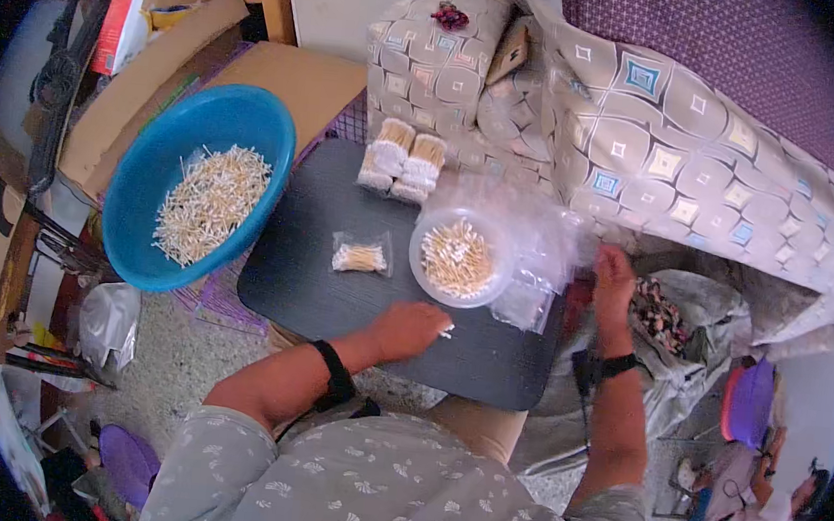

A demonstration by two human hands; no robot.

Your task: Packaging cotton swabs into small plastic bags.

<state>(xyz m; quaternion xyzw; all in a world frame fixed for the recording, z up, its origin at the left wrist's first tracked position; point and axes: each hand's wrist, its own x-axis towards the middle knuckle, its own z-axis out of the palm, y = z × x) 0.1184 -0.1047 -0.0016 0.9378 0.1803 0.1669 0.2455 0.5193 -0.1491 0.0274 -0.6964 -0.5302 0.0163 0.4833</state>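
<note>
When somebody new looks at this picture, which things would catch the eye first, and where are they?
Probably the wide blue basin at the left, holding many loose cotton swabs, since its colour is so strong. Next might come the pale round bowl, also with swabs in it, on the dark table, and the stacked swab bundles at the table's far edge.

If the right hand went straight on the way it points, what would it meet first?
Likely the patterned fabric cover, just beyond the right hand in the picture; depth there is unclear.
</note>
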